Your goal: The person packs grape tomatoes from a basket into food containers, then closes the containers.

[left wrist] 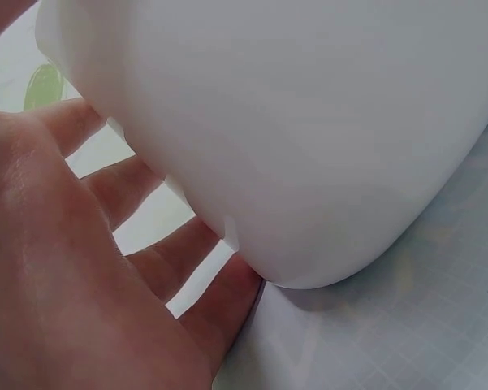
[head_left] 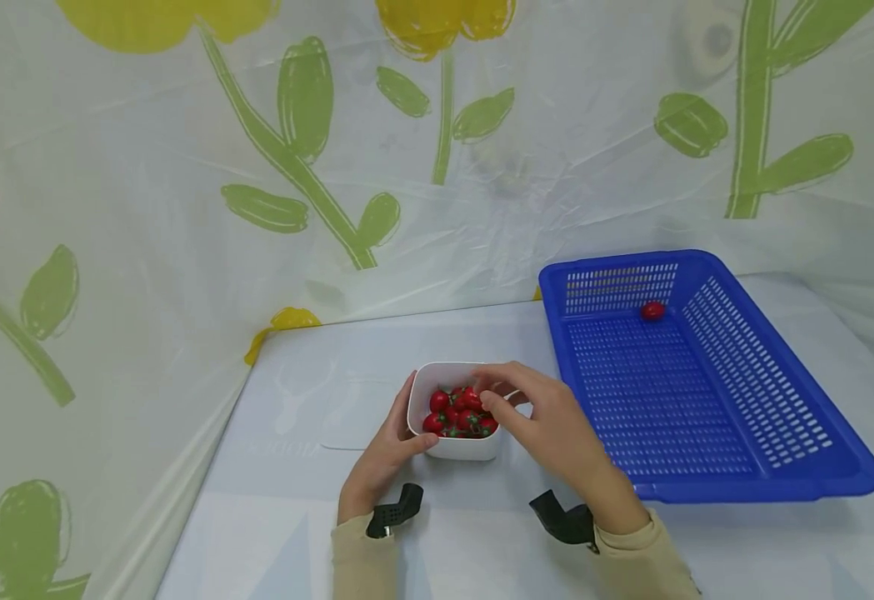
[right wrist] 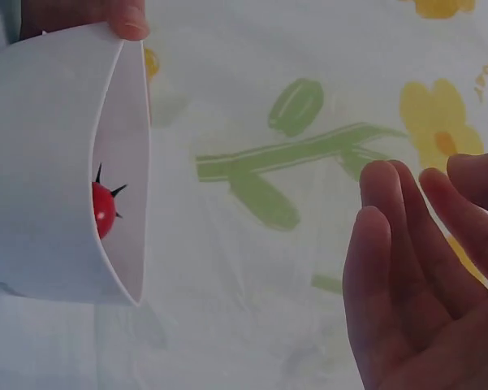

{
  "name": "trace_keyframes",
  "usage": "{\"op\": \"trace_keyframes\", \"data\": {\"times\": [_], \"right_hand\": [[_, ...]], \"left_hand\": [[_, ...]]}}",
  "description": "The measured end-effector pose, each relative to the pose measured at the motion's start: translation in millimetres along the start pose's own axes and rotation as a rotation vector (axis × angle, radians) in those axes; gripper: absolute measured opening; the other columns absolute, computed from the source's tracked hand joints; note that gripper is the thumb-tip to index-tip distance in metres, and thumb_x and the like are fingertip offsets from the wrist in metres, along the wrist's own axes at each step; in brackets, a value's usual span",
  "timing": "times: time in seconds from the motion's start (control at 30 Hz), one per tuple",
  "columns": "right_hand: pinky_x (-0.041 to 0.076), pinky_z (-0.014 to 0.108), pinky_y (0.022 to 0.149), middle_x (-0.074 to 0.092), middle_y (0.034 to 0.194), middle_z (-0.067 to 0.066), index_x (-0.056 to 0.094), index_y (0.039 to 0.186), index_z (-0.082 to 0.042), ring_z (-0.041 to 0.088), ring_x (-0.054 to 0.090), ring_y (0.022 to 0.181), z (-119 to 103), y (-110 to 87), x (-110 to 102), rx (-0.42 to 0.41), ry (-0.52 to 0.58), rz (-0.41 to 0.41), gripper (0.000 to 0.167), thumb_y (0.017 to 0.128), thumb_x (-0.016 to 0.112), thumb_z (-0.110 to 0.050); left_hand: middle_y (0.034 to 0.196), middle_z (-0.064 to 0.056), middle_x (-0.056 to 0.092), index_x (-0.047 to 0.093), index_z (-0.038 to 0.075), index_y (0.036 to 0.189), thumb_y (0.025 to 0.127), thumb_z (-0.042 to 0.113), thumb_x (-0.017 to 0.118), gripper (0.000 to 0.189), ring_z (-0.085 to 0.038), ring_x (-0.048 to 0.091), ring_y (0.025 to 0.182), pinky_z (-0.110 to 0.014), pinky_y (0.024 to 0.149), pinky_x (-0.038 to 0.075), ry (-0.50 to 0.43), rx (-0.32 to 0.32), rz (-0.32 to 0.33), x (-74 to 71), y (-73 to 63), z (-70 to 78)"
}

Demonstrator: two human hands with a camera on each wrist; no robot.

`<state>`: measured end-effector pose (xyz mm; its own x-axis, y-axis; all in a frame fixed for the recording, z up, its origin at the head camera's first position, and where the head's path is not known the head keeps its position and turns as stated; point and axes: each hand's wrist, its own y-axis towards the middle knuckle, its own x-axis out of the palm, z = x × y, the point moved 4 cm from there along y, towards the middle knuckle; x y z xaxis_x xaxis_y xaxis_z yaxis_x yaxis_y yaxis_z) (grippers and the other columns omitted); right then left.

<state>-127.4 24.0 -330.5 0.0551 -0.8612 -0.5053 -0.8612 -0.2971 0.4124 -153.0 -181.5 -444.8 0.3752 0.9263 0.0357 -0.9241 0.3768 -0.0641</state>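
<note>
A white square container [head_left: 462,450] filled with several small red tomatoes [head_left: 435,422] with green stems stands on the table. My left hand [head_left: 381,463] holds it from the left, thumb over the near rim. In the left wrist view the fingers [left wrist: 174,252] lie along the container's white wall [left wrist: 292,146]. My right hand [head_left: 552,425] hovers at the container's right side, fingertips overlapping the tomatoes in the head view. The right wrist view shows its fingers [right wrist: 382,268] loosely bent with nothing between them, apart from the container. One tomato [right wrist: 103,210] shows inside the container there.
A large blue plastic basket [head_left: 751,490] with slotted walls stands to the right of my hands, a single red tomato [head_left: 652,311] at its far end. Behind the white table [head_left: 272,500] hangs a white cloth [head_left: 144,217] printed with yellow flowers and green leaves.
</note>
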Motion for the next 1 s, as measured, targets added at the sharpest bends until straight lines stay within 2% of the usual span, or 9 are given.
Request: {"op": "trace_keyframes", "data": {"times": [0.23,0.37,0.7,0.87,1.0], "right_hand": [[0.049,0.023,0.067,0.060,0.097,-0.013,0.061,0.112,-0.020,0.001,0.055,0.083,-10,3.6,-16,-0.042,-0.048,-0.056,0.025,0.087,0.058,-0.023],[0.049,0.023,0.066,0.061,0.097,-0.012,0.061,0.112,-0.019,0.002,0.055,0.082,-7,7.2,-24,-0.059,-0.083,-0.095,0.026,0.087,0.058,-0.023],[0.048,0.024,0.066,0.061,0.094,-0.012,0.060,0.111,-0.022,0.003,0.055,0.080,20,18.0,-50,-0.022,-0.195,-0.159,0.023,0.089,0.056,-0.025],[0.049,0.028,0.067,0.062,0.096,-0.008,0.059,0.112,-0.020,0.007,0.056,0.080,43,21.3,-66,0.043,-0.260,-0.184,0.025,0.089,0.054,-0.027],[0.048,0.035,0.073,0.061,0.103,-0.003,0.059,0.113,-0.016,0.013,0.056,0.086,64,23.2,-78,0.090,-0.301,-0.191,0.028,0.090,0.053,-0.030]], "left_hand": [[0.147,0.004,0.012,0.006,0.027,0.144,0.083,0.005,0.058,0.083,-0.022,0.011,0.133,-0.047,0.103,0.021,0.006,0.004,0.004,-1.4,-1.6,0.3],[0.147,0.005,0.011,0.005,0.028,0.144,0.083,0.004,0.058,0.084,-0.021,0.011,0.133,-0.045,0.103,0.022,-0.008,0.007,-0.012,-1.5,-1.5,-0.8],[0.146,0.003,0.014,0.006,0.027,0.144,0.082,0.008,0.061,0.085,-0.021,0.013,0.133,-0.043,0.104,0.020,-0.012,0.038,-0.020,-1.8,-2.1,0.4],[0.147,0.002,0.013,0.005,0.027,0.144,0.083,0.004,0.059,0.084,-0.021,0.011,0.133,-0.043,0.104,0.018,-0.026,0.044,-0.033,-0.6,-1.9,-0.8],[0.147,0.000,0.013,0.005,0.025,0.144,0.083,0.003,0.058,0.083,-0.023,0.011,0.133,-0.043,0.104,0.018,-0.031,0.058,-0.037,-0.9,-1.9,0.0]]}}
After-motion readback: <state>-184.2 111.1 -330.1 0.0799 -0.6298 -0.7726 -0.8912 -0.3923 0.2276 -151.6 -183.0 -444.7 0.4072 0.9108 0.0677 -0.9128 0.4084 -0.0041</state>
